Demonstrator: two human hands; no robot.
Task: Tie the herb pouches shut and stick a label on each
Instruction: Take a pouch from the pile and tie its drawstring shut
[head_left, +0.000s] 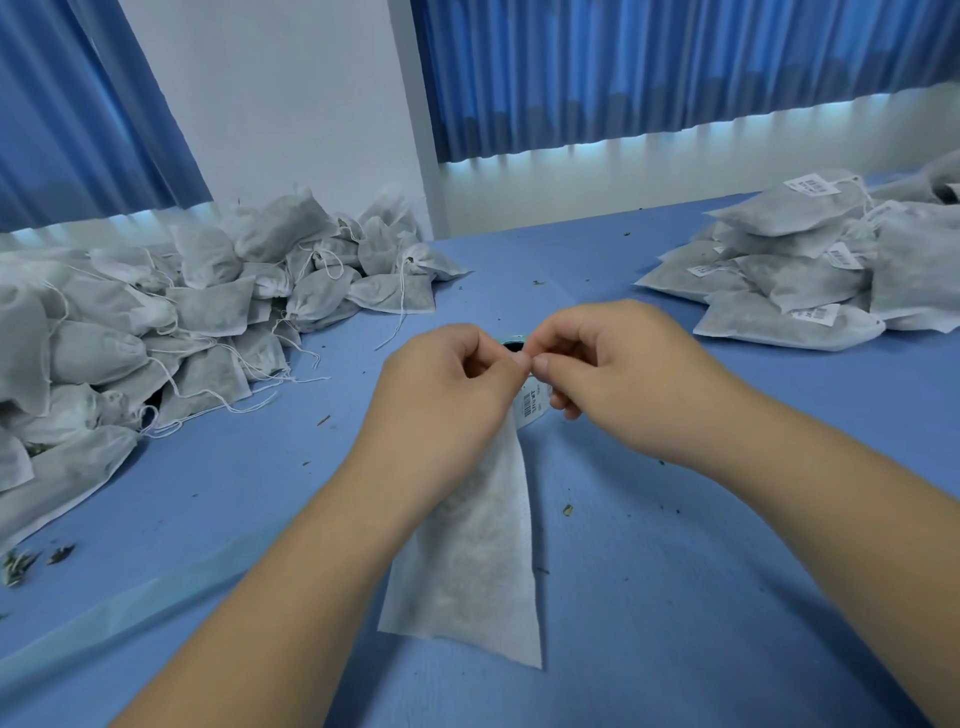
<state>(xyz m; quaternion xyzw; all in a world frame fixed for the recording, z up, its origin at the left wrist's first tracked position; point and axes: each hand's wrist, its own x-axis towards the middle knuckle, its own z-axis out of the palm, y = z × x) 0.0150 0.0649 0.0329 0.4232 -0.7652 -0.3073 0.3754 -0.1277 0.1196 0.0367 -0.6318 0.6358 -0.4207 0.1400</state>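
Hanging over the blue table (675, 571), near the middle, a white herb pouch (478, 545) is held up by its top, its lower edge close to the cloth. A pale greenish filling can be made out dimly through the thin fabric. The left hand (441, 395) is curled, with thumb and forefinger pinched on the pouch's mouth. The right hand (618, 374) is curled likewise, its thumb and forefinger nipped together at the same spot, fingertip to fingertip with the left. Whether cord or fabric is caught in that pinch cannot be told. A small barcode label (531, 402) is seen just below the fingertips, at the top of the pouch.

To the far left, a heap of filled pouches (156, 322) is spread along the table edge, with white drawstrings trailing loose; dark leaf is visible at a few open mouths. To the far right, a stack of filled pouches (810, 270) is laid flatter, and white barcode labels are borne on several of them. Scraps of dried herb (18, 564) are scattered on the near left of the cloth. Blue curtains (675, 67) are hung behind.
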